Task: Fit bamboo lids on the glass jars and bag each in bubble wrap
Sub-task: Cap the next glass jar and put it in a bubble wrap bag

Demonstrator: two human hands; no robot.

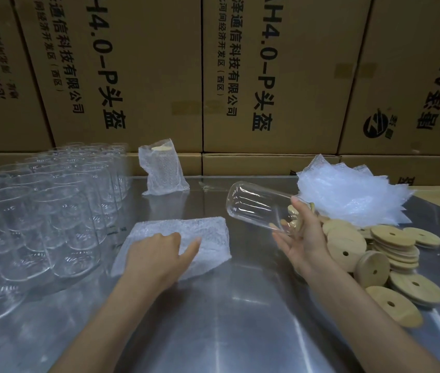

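My right hand (303,238) grips a clear glass jar (256,204) by its lidded end, holding it tilted above the table with its base pointing left. A bamboo lid (294,220) shows through the glass at the gripped end. My left hand (159,254) rests on a flat bubble-wrap bag (208,238) lying on the steel table, thumb stretched out and fingers curled on the bag's near edge. A finished jar in a bubble-wrap bag (163,168) stands upright at the back.
Several empty glass jars (38,211) crowd the left of the steel table (227,319). A heap of bamboo lids (385,259) lies at the right, with a pile of bubble-wrap bags (348,195) behind it. Stacked cardboard boxes (213,63) form a wall at the back.
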